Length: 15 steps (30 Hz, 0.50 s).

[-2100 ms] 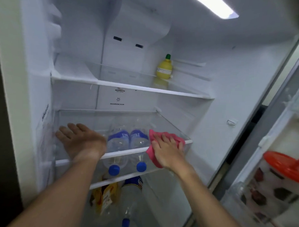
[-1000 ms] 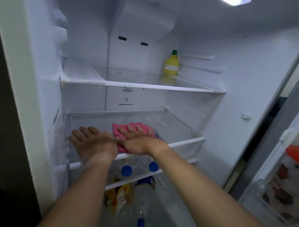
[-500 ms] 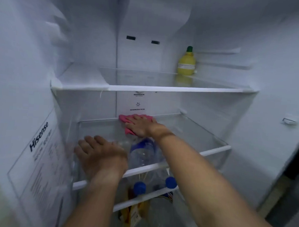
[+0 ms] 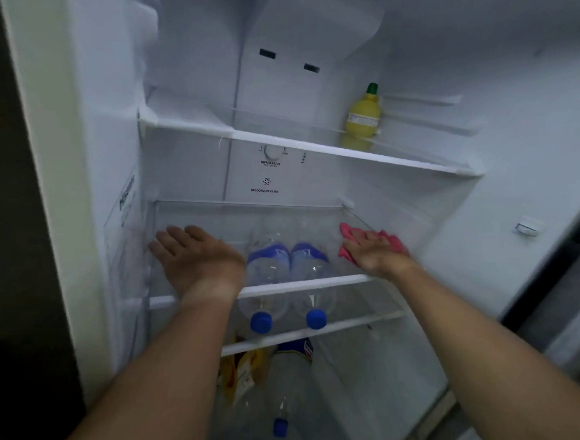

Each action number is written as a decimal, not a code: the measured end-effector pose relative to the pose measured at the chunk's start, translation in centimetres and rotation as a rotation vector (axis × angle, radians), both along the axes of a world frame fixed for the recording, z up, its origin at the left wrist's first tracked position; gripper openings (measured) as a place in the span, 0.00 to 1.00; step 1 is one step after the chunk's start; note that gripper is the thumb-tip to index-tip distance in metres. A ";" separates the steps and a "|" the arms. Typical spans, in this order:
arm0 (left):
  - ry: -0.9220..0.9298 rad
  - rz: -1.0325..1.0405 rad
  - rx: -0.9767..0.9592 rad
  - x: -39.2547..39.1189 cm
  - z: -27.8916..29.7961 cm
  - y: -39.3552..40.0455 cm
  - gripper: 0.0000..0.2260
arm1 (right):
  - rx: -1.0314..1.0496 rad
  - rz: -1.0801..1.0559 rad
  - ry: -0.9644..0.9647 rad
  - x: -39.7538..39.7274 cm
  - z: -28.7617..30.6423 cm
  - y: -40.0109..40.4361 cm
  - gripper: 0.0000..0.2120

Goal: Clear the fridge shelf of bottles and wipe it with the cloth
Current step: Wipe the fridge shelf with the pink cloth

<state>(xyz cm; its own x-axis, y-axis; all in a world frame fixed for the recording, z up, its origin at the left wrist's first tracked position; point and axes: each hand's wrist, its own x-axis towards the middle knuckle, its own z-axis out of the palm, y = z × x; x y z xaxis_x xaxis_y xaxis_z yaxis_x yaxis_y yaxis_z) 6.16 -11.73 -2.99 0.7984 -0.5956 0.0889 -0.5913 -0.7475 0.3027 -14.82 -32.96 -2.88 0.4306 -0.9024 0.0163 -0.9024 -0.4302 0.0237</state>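
While wiping under way, as judged from cloth pressed flat on glass:

Landmark: clear glass fridge shelf with white front rail (image 4: 299, 285), middle level of white fridge interior.

Item 1. Right hand (image 4: 375, 253): palm down at right rear of shelf, fingers spread flat, not curled; grip open, pressing rather than pinching.

Item 2. Pink crumpled cleaning cloth (image 4: 348, 234): under right hand, on shelf top, close to right side wall; edges showing beyond fingers toward back and toward right.

Item 3. Left hand (image 4: 197, 259): palm down on left part of shelf, near left wall; grip open, holding nothing, seemingly bracing.

Item 4. Two clear plastic bottles with blue labels and blue caps (image 4: 287, 279): not on shelf but below it, seen through glass, lying side by side, caps toward front, long axes front to back. Shelf top itself apparently clear of bottles.

Key relation: unwiped span lies leftward from cloth, between the two hands, across shelf's width; right hand nearer, already on cloth. Next stroke, by judgement, a sweep left along that width, short of left hand.

Item 5. Yellow lemon-shaped plastic bottle with green cap (image 4: 363, 118): one shelf above, upright, right rear.

Item 6. Yellow packet (image 4: 242, 374) and another clear bottle with blue cap (image 4: 279, 427): lowest area, beneath landmark, details blurred.

Room: dark edge beyond left fridge wall; little else legible.
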 end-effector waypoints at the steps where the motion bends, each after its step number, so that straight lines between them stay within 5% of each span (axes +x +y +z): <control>1: 0.008 0.003 -0.021 0.0 -0.1 0.0 0.28 | 0.023 0.007 -0.025 -0.6 -0.2 1.0 0.37; 4: 0.017 0.010 -0.111 -0.4 -0.3 0.3 0.26 | 0.048 0.049 -0.068 -1.4 -1.1 4.3 0.39; 8: 0.010 -0.012 -0.206 -1.1 0.2 1.7 0.23 | 0.080 0.071 -0.143 1.1 -1.2 9.6 0.30; 15: 0.061 -0.061 -0.188 -2.1 1.0 5.2 0.19 | 0.096 0.285 -0.167 7.7 -0.2 16.5 0.27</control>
<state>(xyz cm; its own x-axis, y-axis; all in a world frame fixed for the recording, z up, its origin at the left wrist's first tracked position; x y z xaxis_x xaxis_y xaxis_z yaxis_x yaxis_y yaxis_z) 4.04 -6.50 -2.00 0.7689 -0.6202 0.1556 -0.6097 -0.6378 0.4707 -7.08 -16.48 -3.05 0.6641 -0.7471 0.0285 -0.7338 -0.6586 -0.1668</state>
